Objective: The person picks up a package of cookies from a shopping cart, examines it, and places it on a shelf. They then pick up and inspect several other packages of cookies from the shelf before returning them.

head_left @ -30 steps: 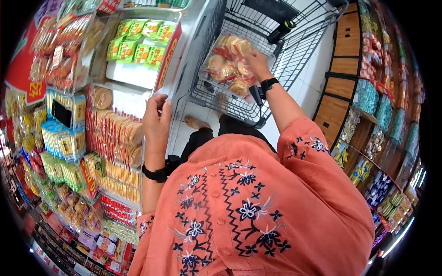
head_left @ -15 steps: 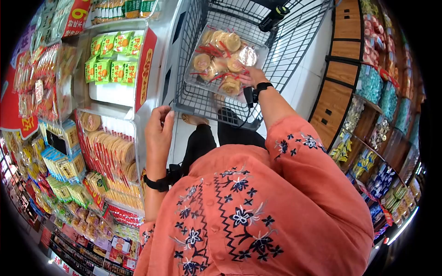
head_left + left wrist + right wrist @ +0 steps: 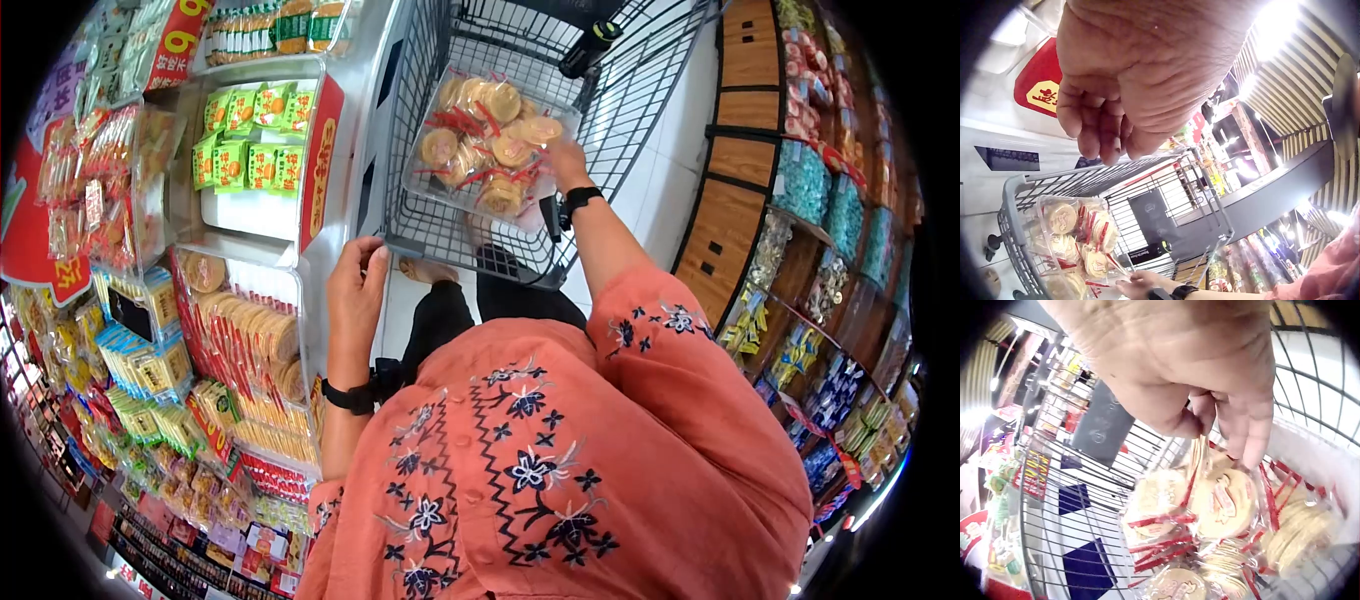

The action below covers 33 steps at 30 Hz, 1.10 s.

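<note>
In the head view my right hand [image 3: 567, 163] reaches into the shopping cart, over a clear plastic tub [image 3: 418, 183] of round crackers in clear, red-edged wrappers. The right wrist view shows thumb and fingers pinching the top of a cracker packet [image 3: 1198, 456], which stands on edge. Just beside it, another packet [image 3: 1225, 503] lies flat under the fingertips, its printed face up. My left hand [image 3: 355, 285] holds nothing, its fingers loosely bent, near the metal edge of the display shelf. From the left wrist, this hand [image 3: 1141, 75] hangs above the cart's near corner.
The grey wire cart [image 3: 500, 258] also carries a dark bottle-like item [image 3: 590, 48]. At left, shelf bins hold green snack packets [image 3: 250, 165] and stacked round crackers [image 3: 240, 320]. Wooden cabinets [image 3: 728, 195] and wrapped sweets line the right side.
The head view has swung, so the cart and shelves sit further left and lower than a second ago. The right hand stays over the cracker tub, shifting slightly among the packets; the left remains loosely bent.
</note>
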Each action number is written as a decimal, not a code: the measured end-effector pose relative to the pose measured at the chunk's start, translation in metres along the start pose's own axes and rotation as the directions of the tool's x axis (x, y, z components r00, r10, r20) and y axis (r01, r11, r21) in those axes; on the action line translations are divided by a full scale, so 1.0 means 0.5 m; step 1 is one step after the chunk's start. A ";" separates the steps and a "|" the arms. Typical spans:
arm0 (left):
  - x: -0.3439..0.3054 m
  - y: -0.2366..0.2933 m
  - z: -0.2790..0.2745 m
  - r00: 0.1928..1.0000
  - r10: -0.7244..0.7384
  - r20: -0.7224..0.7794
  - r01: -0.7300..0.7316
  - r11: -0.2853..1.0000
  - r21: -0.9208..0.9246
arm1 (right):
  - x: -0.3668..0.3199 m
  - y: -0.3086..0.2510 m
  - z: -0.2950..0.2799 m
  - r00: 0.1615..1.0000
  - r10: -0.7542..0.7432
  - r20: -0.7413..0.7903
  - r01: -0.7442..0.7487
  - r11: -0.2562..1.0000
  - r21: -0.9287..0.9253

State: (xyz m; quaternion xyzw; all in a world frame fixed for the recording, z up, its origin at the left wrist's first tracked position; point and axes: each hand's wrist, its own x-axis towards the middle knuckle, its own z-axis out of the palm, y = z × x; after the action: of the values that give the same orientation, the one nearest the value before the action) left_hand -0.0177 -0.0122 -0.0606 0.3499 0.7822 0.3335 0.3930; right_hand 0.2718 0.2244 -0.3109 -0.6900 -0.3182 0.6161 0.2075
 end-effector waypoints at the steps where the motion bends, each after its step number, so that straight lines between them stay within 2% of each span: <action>1: 0.000 -0.002 -0.002 1.000 0.003 -0.002 -0.003 1.000 -0.003 | -0.008 -0.015 -0.002 0.994 -0.112 -0.004 0.112 0.994 -0.011; 4: 0.003 0.009 -0.013 0.999 0.050 -0.004 -0.050 0.998 -0.027 | -0.040 -0.084 -0.028 0.952 -0.270 0.147 0.280 0.958 -0.055; 5: 0.005 0.015 -0.017 0.997 0.074 -0.005 -0.074 0.997 -0.036 | -0.129 -0.164 -0.018 0.939 -0.281 0.197 0.288 0.958 -0.004; 6: 0.006 0.030 -0.024 0.997 0.083 0.006 -0.082 0.995 -0.050 | -0.160 -0.201 -0.021 0.916 -0.274 0.292 0.276 0.960 0.035; 8: 0.009 0.062 -0.045 0.995 0.096 0.027 -0.093 0.993 -0.074 | -0.223 -0.277 -0.030 0.813 -0.292 0.503 0.345 0.939 -0.013; 9: 0.024 0.037 -0.047 0.988 0.149 0.037 -0.141 0.975 -0.174 | -0.260 -0.318 -0.029 0.765 -0.287 0.576 0.377 0.926 -0.039; 10: 0.032 0.038 -0.058 0.981 0.187 0.050 -0.176 0.968 -0.178 | -0.300 -0.358 -0.024 0.713 -0.276 0.645 0.409 0.910 -0.063; 11: 0.036 0.050 -0.070 0.975 0.215 0.063 -0.197 0.955 -0.222 | -0.343 -0.391 -0.005 0.683 -0.282 0.674 0.429 0.901 -0.058; 12: 0.034 0.066 -0.081 0.968 0.240 0.074 -0.212 0.940 -0.266 | -0.371 -0.420 0.005 0.616 -0.291 0.732 0.527 0.843 -0.108; 14: 0.033 0.095 -0.096 0.945 0.326 -0.008 -0.309 0.889 -0.337 | -0.439 -0.465 0.045 0.481 -0.276 0.832 0.539 0.842 -0.032; 15: 0.032 0.108 -0.112 0.944 0.328 0.026 -0.298 0.887 -0.352 | -0.465 -0.479 0.066 0.463 -0.241 0.853 0.541 0.839 -0.056; 16: 0.031 0.115 -0.124 0.915 0.403 0.003 -0.382 0.871 -0.308 | -0.481 -0.491 0.091 0.359 -0.217 0.908 0.542 0.840 -0.013; 18: 0.009 0.138 -0.158 0.911 0.409 0.051 -0.362 0.853 -0.377 | -0.518 -0.505 0.142 0.256 -0.147 0.955 0.564 0.825 -0.024; 19: -0.007 0.145 -0.176 0.926 0.369 0.080 -0.305 0.856 -0.418 | -0.555 -0.505 0.169 0.256 -0.142 0.956 0.536 0.844 -0.018; 20: -0.019 0.137 -0.187 0.936 0.344 0.079 -0.261 0.826 -0.500 | -0.569 -0.506 0.194 0.183 -0.098 0.978 0.513 0.858 -0.010; 22: -0.049 0.118 -0.221 0.946 0.280 0.166 -0.142 0.814 -0.563 | -0.603 -0.506 0.239 0.140 -0.059 0.988 0.550 0.835 -0.028; 25: -0.105 0.082 -0.260 0.954 0.216 0.210 -0.043 0.785 -0.618 | -0.647 -0.478 0.309 0.100 -0.075 0.992 0.430 0.902 0.025; 26: -0.122 0.068 -0.271 0.959 0.192 0.210 -0.015 0.770 -0.638 | -0.654 -0.469 0.329 0.115 -0.063 0.991 0.410 0.912 0.010; 29: -0.166 0.023 -0.298 0.964 0.174 0.201 0.024 0.695 -0.718 | -0.673 -0.437 0.388 0.141 -0.045 0.989 0.365 0.931 -0.009; 32: -0.206 -0.014 -0.310 0.989 0.132 0.068 -0.035 0.651 -0.758 | -0.693 -0.413 0.441 0.116 -0.067 0.991 0.357 0.934 0.022; 33: -0.219 -0.019 -0.319 0.992 0.124 0.030 -0.054 0.621 -0.782 | -0.701 -0.407 0.462 0.130 -0.108 0.986 0.357 0.932 0.055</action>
State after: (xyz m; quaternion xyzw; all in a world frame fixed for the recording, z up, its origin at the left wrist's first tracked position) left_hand -0.1070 -0.1454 0.0482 0.1973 0.5261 0.6433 0.5200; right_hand -0.0058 0.1010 0.0432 -0.0902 -0.5376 0.8381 -0.0199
